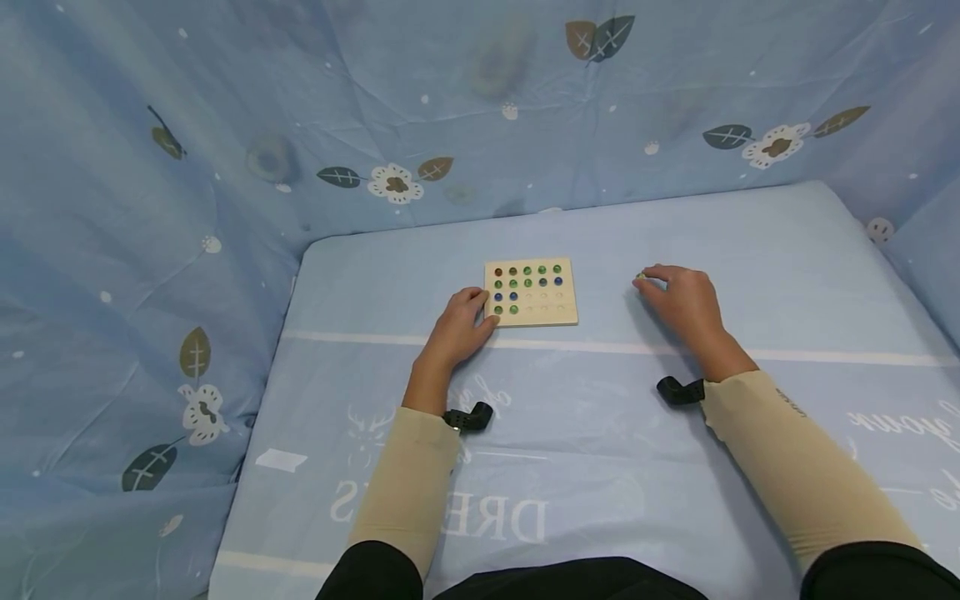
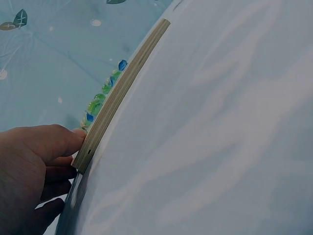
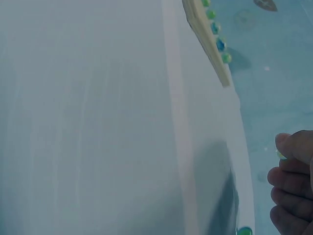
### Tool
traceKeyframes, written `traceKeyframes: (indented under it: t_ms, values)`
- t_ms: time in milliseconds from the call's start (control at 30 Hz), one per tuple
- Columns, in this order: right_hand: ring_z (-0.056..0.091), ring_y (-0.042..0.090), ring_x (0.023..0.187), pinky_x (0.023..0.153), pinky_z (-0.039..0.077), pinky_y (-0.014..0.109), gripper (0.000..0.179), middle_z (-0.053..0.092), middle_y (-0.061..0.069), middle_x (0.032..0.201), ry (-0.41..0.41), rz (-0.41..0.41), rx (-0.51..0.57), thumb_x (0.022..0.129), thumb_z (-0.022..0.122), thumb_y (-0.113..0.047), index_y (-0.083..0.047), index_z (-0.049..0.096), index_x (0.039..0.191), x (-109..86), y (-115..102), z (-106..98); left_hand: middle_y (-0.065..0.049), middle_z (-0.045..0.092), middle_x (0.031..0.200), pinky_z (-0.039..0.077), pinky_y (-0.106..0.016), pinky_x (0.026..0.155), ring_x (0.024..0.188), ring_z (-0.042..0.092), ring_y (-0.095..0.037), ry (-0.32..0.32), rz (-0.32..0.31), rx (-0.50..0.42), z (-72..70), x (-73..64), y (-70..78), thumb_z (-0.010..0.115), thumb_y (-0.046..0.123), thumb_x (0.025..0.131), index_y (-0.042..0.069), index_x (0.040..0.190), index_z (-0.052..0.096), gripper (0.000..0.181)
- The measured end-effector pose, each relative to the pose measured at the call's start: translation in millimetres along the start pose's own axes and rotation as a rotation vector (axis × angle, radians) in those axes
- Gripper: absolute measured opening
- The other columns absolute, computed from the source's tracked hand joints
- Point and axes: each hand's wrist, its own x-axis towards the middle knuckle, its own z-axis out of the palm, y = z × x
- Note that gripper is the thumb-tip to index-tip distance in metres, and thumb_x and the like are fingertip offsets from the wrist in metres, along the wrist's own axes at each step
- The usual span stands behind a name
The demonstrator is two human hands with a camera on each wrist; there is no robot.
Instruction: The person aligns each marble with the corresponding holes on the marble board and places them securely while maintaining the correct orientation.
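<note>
A light wooden board (image 1: 555, 315) with rows of round hollows lies flat on the table. Glass marbles (image 1: 528, 282) in brownish red, green and blue fill its two far rows and the left ends of the two near rows; the other hollows there are bare. My left hand (image 1: 457, 327) grips the board's near left corner, thumb on its edge. To the right of the board, my right hand (image 1: 681, 302) pinches a small pale greenish marble (image 3: 280, 155) between thumb and fingertip, apart from the board. The fingers partly cover that marble.
A green marble (image 3: 244, 230) shows at the bottom of the right wrist view. Pale blue cloth with white stripes and lettering covers the table (image 1: 600, 467). Patterned blue fabric (image 1: 480, 100) rises behind and at the left. A white patch (image 1: 281, 460) lies at the front left.
</note>
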Motion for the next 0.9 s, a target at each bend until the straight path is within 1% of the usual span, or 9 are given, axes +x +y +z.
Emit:
traceKeyframes:
  t_ms: [67,167,233,300,500,633,800,900]
  values:
    - [0.058,0.039,0.111,0.099,0.041,0.056,0.031,0.063,0.022,0.117,-0.015,-0.006,-0.005,0.088,0.066,-0.023,-0.002,0.070,0.110,1.3,-6,5,-0.006,0.037,0.146,0.032,-0.041,0.111,0.138,0.029,-0.022,0.002,0.000,0.000,0.4,-0.4,0.3,0.053,0.038,0.094,0.010,0.144,0.039,0.059]
    - [0.058,0.038,0.111,0.100,0.039,0.056,0.031,0.063,0.021,0.117,-0.039,-0.005,-0.016,0.088,0.066,-0.025,-0.003,0.070,0.110,3.2,-14,13,-0.005,0.035,0.148,0.031,-0.040,0.112,0.139,0.027,-0.021,0.000,-0.005,0.004,1.0,-0.7,0.6,0.052,0.039,0.095,0.011,0.145,0.038,0.059]
    - [0.058,0.037,0.112,0.100,0.040,0.056,0.031,0.063,0.020,0.118,-0.055,0.002,-0.018,0.088,0.066,-0.025,-0.004,0.070,0.111,4.0,-19,18,-0.004,0.033,0.150,0.029,-0.039,0.113,0.141,0.026,-0.020,-0.005,-0.008,0.006,1.1,-0.9,0.7,0.051,0.039,0.095,0.011,0.145,0.037,0.059]
    - [0.057,0.035,0.114,0.098,0.043,0.053,0.032,0.063,0.019,0.119,-0.072,0.003,-0.016,0.089,0.066,-0.026,-0.004,0.070,0.111,4.4,-24,23,-0.003,0.030,0.152,0.027,-0.038,0.114,0.142,0.023,-0.019,-0.014,-0.010,0.010,0.8,-0.9,0.7,0.050,0.039,0.095,0.011,0.146,0.035,0.060]
    - [0.056,0.032,0.118,0.100,0.044,0.049,0.032,0.063,0.015,0.122,-0.119,0.005,-0.016,0.089,0.065,-0.027,-0.006,0.069,0.113,6.2,-37,36,0.000,0.024,0.155,0.024,-0.037,0.116,0.144,0.019,-0.017,-0.025,-0.005,0.012,-0.7,-1.1,1.2,0.050,0.038,0.096,0.011,0.147,0.032,0.061]
    - [0.057,0.031,0.117,0.100,0.044,0.047,0.032,0.064,0.014,0.121,-0.132,-0.024,-0.014,0.088,0.067,-0.027,-0.007,0.069,0.113,7.7,-47,44,-0.002,0.026,0.154,0.027,-0.038,0.115,0.143,0.020,-0.018,-0.013,0.000,-0.001,-1.0,-1.7,1.4,0.051,0.038,0.095,0.010,0.148,0.032,0.062]
    - [0.057,0.031,0.117,0.100,0.044,0.047,0.033,0.064,0.013,0.122,-0.173,-0.065,-0.010,0.087,0.067,-0.026,-0.007,0.069,0.114,8.9,-59,53,-0.004,0.028,0.151,0.031,-0.039,0.112,0.141,0.024,-0.020,0.010,0.022,-0.002,0.9,-2.1,0.6,0.052,0.036,0.095,0.009,0.147,0.033,0.061]
    - [0.057,0.031,0.117,0.100,0.044,0.047,0.033,0.063,0.012,0.123,-0.184,-0.087,0.002,0.087,0.067,-0.027,-0.008,0.069,0.115,9.0,-65,57,-0.004,0.028,0.151,0.031,-0.039,0.112,0.141,0.025,-0.020,0.015,0.031,-0.001,2.0,-1.7,0.6,0.051,0.036,0.096,0.011,0.148,0.032,0.061]
